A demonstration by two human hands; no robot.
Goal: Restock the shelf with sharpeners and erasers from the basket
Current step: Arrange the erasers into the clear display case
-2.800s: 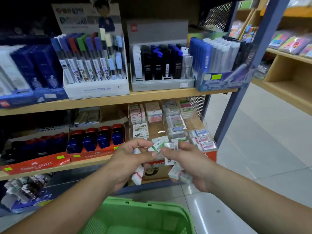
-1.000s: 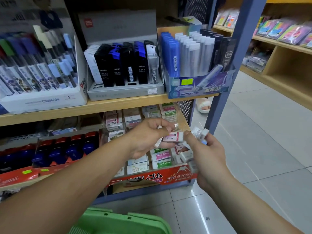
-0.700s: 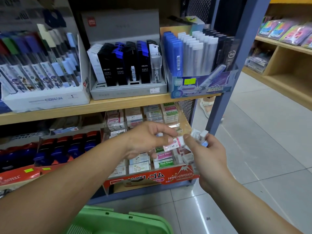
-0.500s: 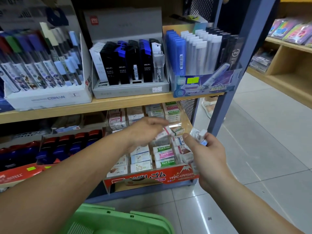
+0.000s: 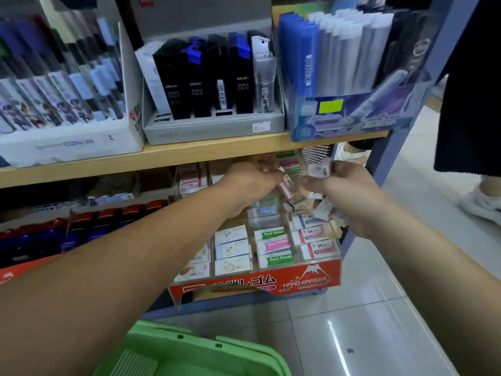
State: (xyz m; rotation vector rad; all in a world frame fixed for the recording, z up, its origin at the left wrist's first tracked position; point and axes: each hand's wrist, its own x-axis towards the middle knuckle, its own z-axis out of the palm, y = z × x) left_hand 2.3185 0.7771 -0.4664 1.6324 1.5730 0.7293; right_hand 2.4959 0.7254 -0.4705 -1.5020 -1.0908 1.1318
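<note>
My left hand [image 5: 250,183] reaches under the upper shelf and pinches a pink-banded eraser [image 5: 286,185] above the clear eraser display [image 5: 254,287] with its red "Hard Eraser" front. My right hand [image 5: 349,194] grips a bunch of small wrapped erasers [image 5: 321,169], some sticking out above the fist and some below. The two hands nearly touch. Rows of erasers [image 5: 273,244] fill the display's compartments. The green basket [image 5: 195,354] sits at the bottom of the view; its inside is hidden.
The wooden upper shelf [image 5: 189,154] carries boxes of pens and lead refills just above my hands. Red and blue sharpeners [image 5: 108,221] line the lower shelf to the left. A blue upright post [image 5: 390,147] stands right of the display. A person's leg and shoe [image 5: 479,202] are on the tiled floor.
My left hand went into the display, came back toward the right hand and now pinches a pink-banded eraser. The view has moved closer to the shelf.
</note>
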